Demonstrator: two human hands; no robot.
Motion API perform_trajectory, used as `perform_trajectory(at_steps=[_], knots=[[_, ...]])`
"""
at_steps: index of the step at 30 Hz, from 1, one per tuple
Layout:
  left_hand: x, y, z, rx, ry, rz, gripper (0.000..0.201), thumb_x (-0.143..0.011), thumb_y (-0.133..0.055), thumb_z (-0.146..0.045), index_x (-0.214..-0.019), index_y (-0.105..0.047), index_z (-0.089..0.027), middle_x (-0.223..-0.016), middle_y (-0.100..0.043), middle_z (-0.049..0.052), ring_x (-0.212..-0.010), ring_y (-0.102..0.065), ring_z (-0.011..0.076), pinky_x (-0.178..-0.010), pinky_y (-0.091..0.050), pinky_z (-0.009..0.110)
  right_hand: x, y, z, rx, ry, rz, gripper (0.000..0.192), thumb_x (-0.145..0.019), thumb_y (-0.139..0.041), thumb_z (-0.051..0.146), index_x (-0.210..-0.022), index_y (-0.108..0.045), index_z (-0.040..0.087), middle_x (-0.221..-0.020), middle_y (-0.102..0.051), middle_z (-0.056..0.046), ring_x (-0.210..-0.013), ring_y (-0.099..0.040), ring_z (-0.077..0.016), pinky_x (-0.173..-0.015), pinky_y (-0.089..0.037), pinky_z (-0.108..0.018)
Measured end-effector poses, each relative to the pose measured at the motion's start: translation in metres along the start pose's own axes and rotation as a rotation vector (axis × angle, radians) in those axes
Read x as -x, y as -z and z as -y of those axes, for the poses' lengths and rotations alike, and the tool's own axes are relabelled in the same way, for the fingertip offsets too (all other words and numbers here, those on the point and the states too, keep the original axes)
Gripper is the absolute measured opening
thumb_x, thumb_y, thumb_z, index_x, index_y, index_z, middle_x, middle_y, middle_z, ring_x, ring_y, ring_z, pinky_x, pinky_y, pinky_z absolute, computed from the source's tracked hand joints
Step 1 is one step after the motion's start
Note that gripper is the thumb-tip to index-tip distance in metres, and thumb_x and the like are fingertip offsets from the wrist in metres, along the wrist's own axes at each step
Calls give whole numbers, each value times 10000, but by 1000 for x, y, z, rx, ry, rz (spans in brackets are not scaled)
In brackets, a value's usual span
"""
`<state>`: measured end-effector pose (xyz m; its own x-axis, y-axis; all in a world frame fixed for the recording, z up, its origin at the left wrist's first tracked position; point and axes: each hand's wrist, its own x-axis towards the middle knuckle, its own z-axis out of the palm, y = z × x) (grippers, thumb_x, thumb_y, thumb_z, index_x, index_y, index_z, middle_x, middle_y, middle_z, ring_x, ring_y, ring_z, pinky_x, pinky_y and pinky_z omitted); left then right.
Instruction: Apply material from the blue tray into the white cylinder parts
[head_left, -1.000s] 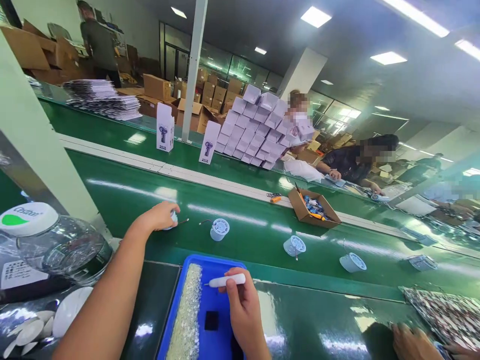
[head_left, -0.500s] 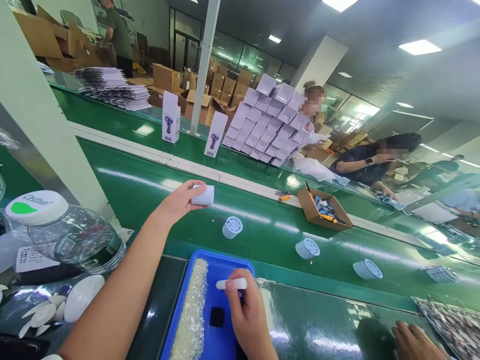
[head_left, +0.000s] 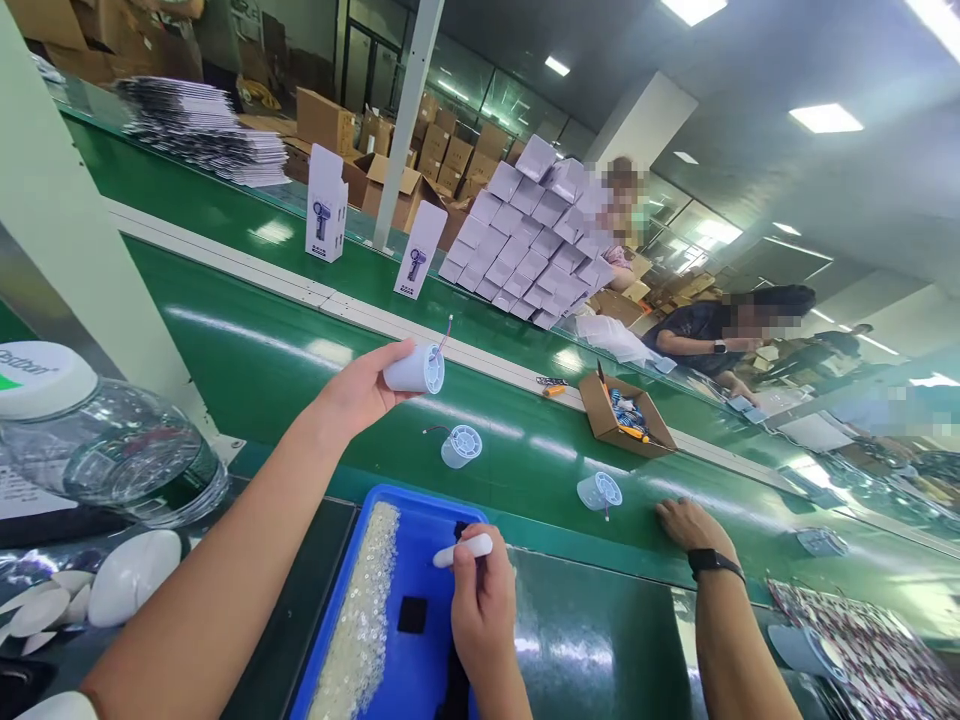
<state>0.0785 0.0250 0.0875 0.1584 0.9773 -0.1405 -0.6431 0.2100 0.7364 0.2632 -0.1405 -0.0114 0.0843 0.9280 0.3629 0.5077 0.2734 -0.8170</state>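
My left hand [head_left: 366, 390] grips a light-blue plastic cylinder [head_left: 411, 370] above the green belt. The cylinder lies on its side, its spoked end facing right and a thin wire standing up from it. Lower down, my right hand [head_left: 484, 600] is closed around a white pen-like tool [head_left: 465, 549], whose tip points left over a blue tray [head_left: 420, 500]. Along the tray's left side lies a heap of small clear pieces [head_left: 360, 610]. A black square [head_left: 412, 615] rests near the tray's middle. Another light-blue cylinder [head_left: 461, 447] with a wire stands on the belt beyond the tray.
A co-worker's hand [head_left: 690, 528] reaches onto the belt, right of a further cylinder [head_left: 600, 490]. Beyond are a cardboard box [head_left: 626, 425] of parts and stacked white boxes [head_left: 525, 240]. A clear jar [head_left: 135, 450] stands left; bundled wires [head_left: 862, 640] lie right.
My left hand has turned the cylinder, so its spoked end and wire now show. A co-worker's arm has reached in from the right, and one belt cylinder there no longer shows in its place.
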Motion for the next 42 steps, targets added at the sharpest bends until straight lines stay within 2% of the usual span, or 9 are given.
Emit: perform_trajectory(at_steps=[5,10,14,17,19,21,26,34,42], knots=[[3,-7,2,37,28,-28,160,-767,-632,-250,-871,-626,-128,-930,-646,76,-803,-597,142,-659,-526,247,0,3,3,65,48,26,98,-919,-430,254,-906,-519,217,-752,-548,0,-648,-523,-135,-600,-420,-233],[1,-8,11,-69,31,22,209,-726,-672,-322,-779,-626,-125,-765,-618,44,-686,-563,122,-584,-486,233,10,2,7,-51,118,-69,142,-920,-415,302,-899,-535,228,-750,-550,-15,-656,-536,-152,-602,-432,-250],[3,-12,19,-172,48,43,252,-688,-698,-367,-765,-629,-138,-722,-605,26,-643,-545,115,-569,-478,239,14,-14,8,-120,151,11,188,-858,-523,391,-767,-573,235,-645,-538,2,-573,-508,-150,-540,-399,-253],[7,-20,25,-298,72,79,299,-673,-693,-417,-789,-636,-147,-734,-616,25,-651,-549,120,-598,-479,253,7,-19,9,-257,151,-171,178,-846,-553,403,-813,-602,235,-704,-572,-21,-619,-557,-166,-554,-436,-266],[10,-26,30,-395,91,94,328,-668,-679,-462,-776,-622,-158,-705,-599,6,-640,-539,115,-603,-465,249,1,-17,12,-374,138,-355,156,-858,-550,384,-909,-597,245,-834,-597,-45,-721,-607,-185,-610,-484,-288],[14,-33,34,-489,97,105,352,-664,-665,-500,-743,-587,-166,-673,-568,-17,-625,-520,107,-610,-449,243,-4,-12,14,-433,93,-451,155,-874,-533,350,-985,-577,252,-947,-597,-59,-797,-629,-189,-673,-513,-310],[23,-48,41,-635,89,178,383,-658,-662,-512,-702,-502,-167,-666,-516,-37,-616,-469,97,-604,-415,235,-12,-4,16,-402,-26,-421,215,-893,-494,325,-1063,-553,207,-1043,-627,-97,-890,-646,-201,-800,-520,-351],[24,-53,44,-729,35,218,379,-688,-627,-522,-677,-469,-177,-628,-457,-53,-572,-397,88,-559,-358,219,-18,-8,23,-490,-65,-595,280,-869,-524,408,-1009,-592,175,-948,-668,-106,-811,-664,-212,-726,-539,-343],[25,-55,42,-761,29,231,378,-696,-613,-528,-688,-469,-179,-647,-473,-42,-584,-421,100,-559,-348,225,-17,-5,19,-538,-93,-557,270,-871,-522,411,-1022,-587,196,-981,-657,-82,-846,-662,-196,-752,-529,-312]])
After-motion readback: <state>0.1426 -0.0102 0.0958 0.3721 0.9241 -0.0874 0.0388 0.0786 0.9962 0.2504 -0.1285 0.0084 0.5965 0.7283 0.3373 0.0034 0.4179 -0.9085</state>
